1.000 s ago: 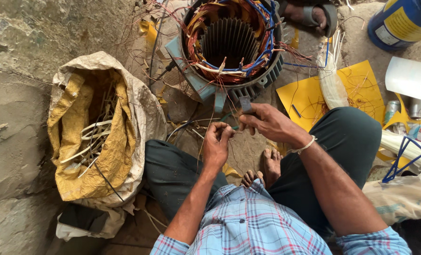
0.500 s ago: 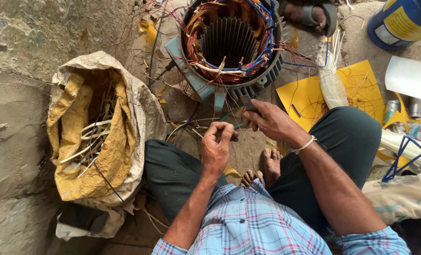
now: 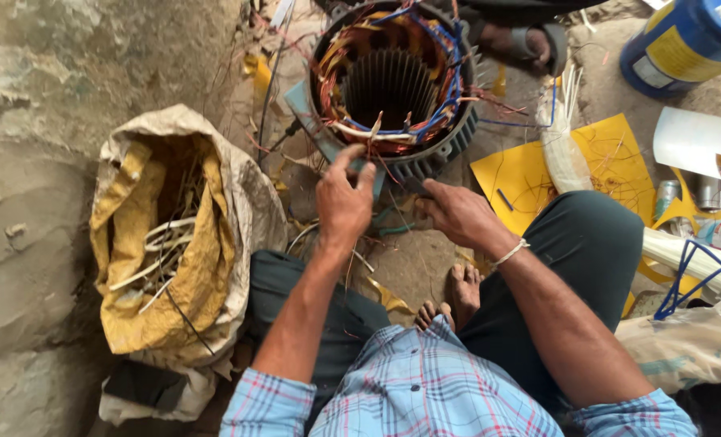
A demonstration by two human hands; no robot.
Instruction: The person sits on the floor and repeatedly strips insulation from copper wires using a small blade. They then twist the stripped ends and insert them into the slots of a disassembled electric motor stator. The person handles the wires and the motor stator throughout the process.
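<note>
A motor stator [image 3: 458, 137] with copper windings and blue wires lies on the ground in front of me. My left hand [image 3: 343, 206] reaches up to its near rim, with thumb and forefinger at a grey lug and thin copper strands; a grip on a strand is too small to tell. My right hand [image 3: 458, 214] sits just right of it, below the stator's ribbed frame, fingers curled around a small dark tool [image 3: 415, 188]. My bare feet [image 3: 451, 298] rest between my knees.
An open sack [image 3: 239, 202] with a yellow lining and white sleeving scraps stands at the left. Yellow sheets [image 3: 611, 162], a white sleeving bundle [image 3: 561, 150], a blue can [image 3: 684, 40] and small parts lie at the right. Another person's sandalled foot [image 3: 522, 40] is behind the stator.
My left hand has risen from a closed fist over thin wires near my knees to the stator's rim. My right hand has stayed close to the stator's base.
</note>
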